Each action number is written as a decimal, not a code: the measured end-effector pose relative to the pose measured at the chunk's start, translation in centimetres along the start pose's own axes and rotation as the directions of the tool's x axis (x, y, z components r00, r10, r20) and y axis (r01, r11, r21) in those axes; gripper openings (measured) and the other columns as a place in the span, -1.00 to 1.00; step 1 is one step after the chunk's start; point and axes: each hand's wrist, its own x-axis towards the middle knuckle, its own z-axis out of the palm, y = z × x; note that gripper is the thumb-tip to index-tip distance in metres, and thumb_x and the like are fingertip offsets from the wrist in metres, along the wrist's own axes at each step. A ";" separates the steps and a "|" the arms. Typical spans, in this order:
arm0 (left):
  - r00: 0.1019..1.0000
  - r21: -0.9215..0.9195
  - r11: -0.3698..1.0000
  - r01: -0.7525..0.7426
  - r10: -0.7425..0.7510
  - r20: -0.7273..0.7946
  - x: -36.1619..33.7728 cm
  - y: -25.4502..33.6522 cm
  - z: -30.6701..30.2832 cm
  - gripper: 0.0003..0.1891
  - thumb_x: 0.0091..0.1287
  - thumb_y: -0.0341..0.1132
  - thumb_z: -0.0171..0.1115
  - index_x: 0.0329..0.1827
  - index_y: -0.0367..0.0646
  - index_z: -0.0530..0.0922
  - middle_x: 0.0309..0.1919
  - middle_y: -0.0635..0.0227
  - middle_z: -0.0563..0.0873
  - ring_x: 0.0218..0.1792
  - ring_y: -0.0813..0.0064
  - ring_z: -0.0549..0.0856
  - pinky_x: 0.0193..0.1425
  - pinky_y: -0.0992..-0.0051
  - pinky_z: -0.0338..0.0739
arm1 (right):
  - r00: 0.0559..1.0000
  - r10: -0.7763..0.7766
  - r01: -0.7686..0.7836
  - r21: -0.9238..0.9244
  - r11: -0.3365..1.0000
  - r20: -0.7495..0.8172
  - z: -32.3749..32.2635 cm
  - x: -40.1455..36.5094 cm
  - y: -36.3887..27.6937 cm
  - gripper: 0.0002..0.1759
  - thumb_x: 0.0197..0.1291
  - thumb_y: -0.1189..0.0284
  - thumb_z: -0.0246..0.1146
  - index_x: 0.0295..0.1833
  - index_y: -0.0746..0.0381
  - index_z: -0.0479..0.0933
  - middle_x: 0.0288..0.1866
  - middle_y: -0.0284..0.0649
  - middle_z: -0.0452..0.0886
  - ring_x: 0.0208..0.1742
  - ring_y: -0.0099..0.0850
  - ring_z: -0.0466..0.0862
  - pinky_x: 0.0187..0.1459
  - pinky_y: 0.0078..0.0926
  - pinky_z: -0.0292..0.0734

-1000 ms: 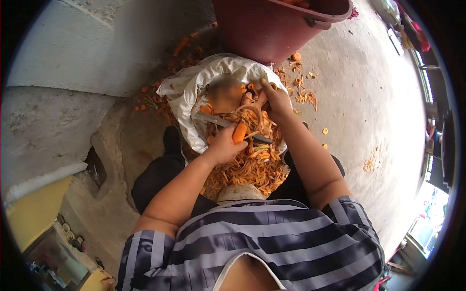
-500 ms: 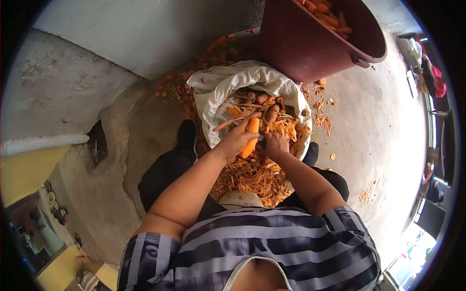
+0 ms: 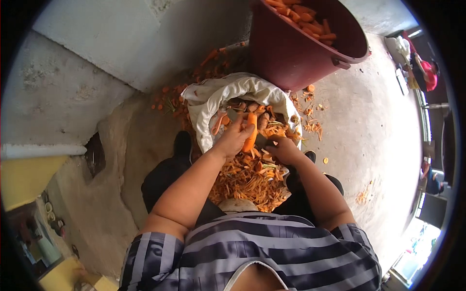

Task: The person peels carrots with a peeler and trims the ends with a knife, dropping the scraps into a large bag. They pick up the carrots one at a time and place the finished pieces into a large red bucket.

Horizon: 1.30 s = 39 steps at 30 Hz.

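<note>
My left hand [image 3: 235, 139] is closed around a peeled, bright orange carrot [image 3: 250, 131], which stands nearly lengthwise above the sack's opening. Just to its right, my right hand [image 3: 284, 150] grips a dark flat blade [image 3: 262, 140] whose edge is close to the carrot; its handle is hidden in the fingers. Both hands are over a white sack [image 3: 196, 99] with a rolled-down rim. Inside it are brownish unpeeled carrots [image 3: 263, 121] and loose orange peelings [image 3: 250, 177], which are heaped up toward my body.
A large maroon bucket [image 3: 296, 58] behind the sack holds many peeled carrots [image 3: 308, 23]. Scraps [image 3: 313, 127] and carrot ends lie on the concrete floor around it. My legs straddle the sack. At the far right a person in a pink top [image 3: 429, 75] is visible.
My right hand has come up out of the peelings and toward me, showing the dark blade. The left hand keeps the carrot, and the long strip beside it is gone. The whole view has shifted slightly.
</note>
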 end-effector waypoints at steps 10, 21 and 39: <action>0.990 0.367 0.930 -0.006 -0.045 0.130 0.5 0.0 2.1 -0.51 0.22 -0.14 0.23 0.10 -0.24 0.32 -0.23 0.34 0.52 -0.23 0.54 0.53 -0.05 0.54 0.47 | 0.982 0.123 -0.013 0.603 0.798 -0.142 -1.5 0.0 4.4 -0.50 0.02 0.56 -0.05 0.15 0.45 0.31 -0.07 -0.09 0.52 -0.10 -0.37 0.55 -0.11 -0.51 0.46; 0.959 0.485 0.874 0.023 -0.155 0.235 2.6 -0.8 3.5 -0.57 0.08 -0.36 0.28 0.04 -0.22 0.42 -0.24 0.28 0.61 -0.22 0.52 0.57 -0.08 0.50 0.44 | 0.989 -0.089 0.135 0.473 0.871 -0.119 -4.1 -0.3 1.9 -0.33 -0.25 0.33 0.43 0.00 0.45 0.41 -0.21 -0.20 0.55 -0.20 -0.49 0.53 -0.12 -0.52 0.43; 0.981 0.748 0.653 -0.115 -0.044 0.189 2.2 -1.0 4.5 -0.75 0.02 -0.35 0.25 -0.25 -0.26 0.51 -0.35 0.08 0.63 -0.27 0.06 0.61 -0.21 0.30 0.47 | 0.985 -0.029 0.086 0.332 0.939 -0.173 -1.5 -0.3 2.0 -0.37 -0.19 0.01 0.39 -0.28 0.43 0.53 -0.49 -0.12 0.58 -0.43 -0.41 0.58 -0.34 -0.44 0.46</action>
